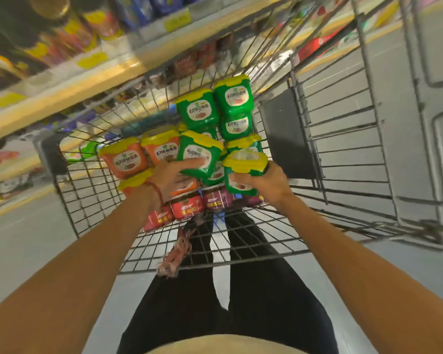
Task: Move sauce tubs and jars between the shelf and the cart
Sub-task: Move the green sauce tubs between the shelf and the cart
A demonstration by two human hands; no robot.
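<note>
Both bare hands are down in the wire cart (343, 139), each with a tub, so the step in hand is a two-tub transfer. Whether the tubs are being lifted out or set down cannot be told from this view. The left grip (170, 176) holds a tilted green tub (198, 153) at the middle of the cart, with one finger laid across the label and the others under the tub's base. The right grip (265, 183) is wrapped round a second green tub (241, 183) just below its yellow lid, toward the cart's near right. More green tubs (234, 97) are stacked at the cart's far end. Orange tubs (127, 158) lie along the cart's left side, touching the left grip's wrist, and red-labelled jars (187, 206) lie in a row at the cart's near edge under both hands. The shelf (69, 85) runs beyond the cart's far left wall, blurred. Going to the shelf likely calls for raising both tubs clear of the cart's wire rim and swinging left. The pile looks loose, so a dragged tub could tip its neighbours. The tilted tub's lid clips may also catch on the tubs packed beside it.
</note>
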